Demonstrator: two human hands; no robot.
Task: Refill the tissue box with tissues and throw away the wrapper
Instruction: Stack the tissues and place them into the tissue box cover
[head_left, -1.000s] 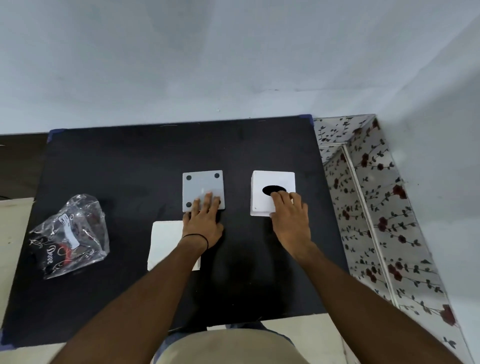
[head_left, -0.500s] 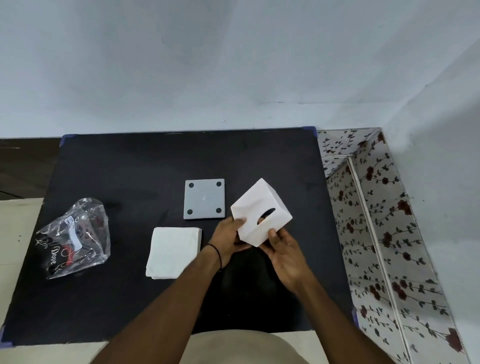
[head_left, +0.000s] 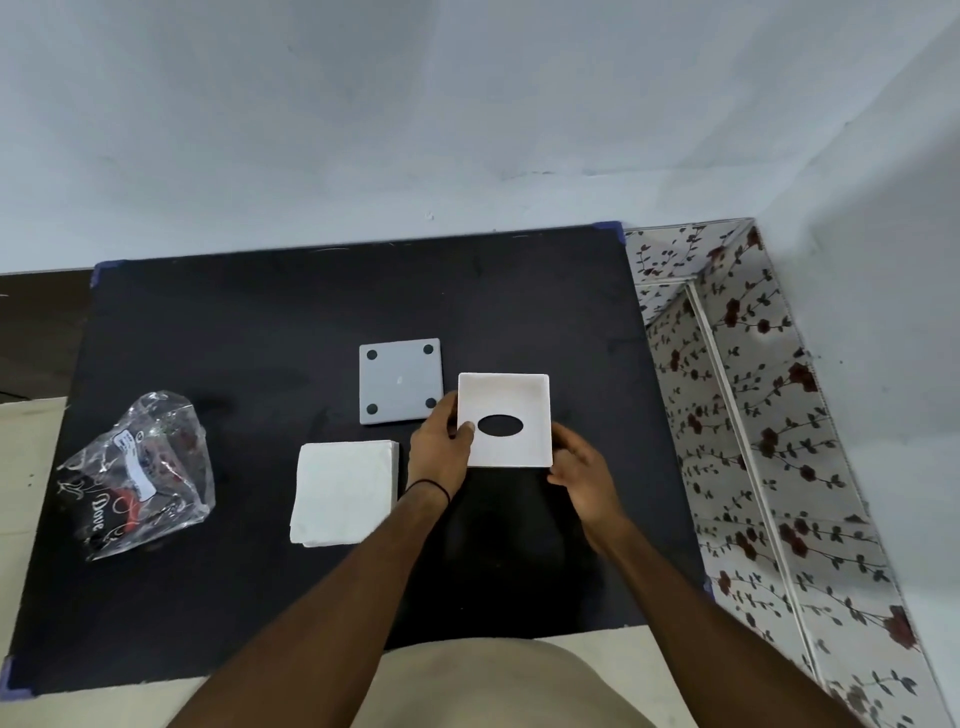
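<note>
The white tissue box (head_left: 519, 395) is turned open side up, so I look into it and see its oval slot at the bottom. My left hand (head_left: 441, 447) grips its left wall, thumb inside. My right hand (head_left: 582, 467) holds its right side. Left of the box lies a white stack of tissues (head_left: 343, 488) on the black mat. The grey base plate (head_left: 400, 379) with four dark feet lies just behind. The clear plastic wrapper (head_left: 140, 467) sits crumpled at the mat's left edge.
The black mat (head_left: 260, 322) covers the table up to the wall behind. A floral-patterned surface (head_left: 753, 415) runs along the right side. A pale floor strip shows at the left.
The box was lifted off the mat, tipped over, and now sits open side up between both hands. My left hand left the grey plate to take hold of the box.
</note>
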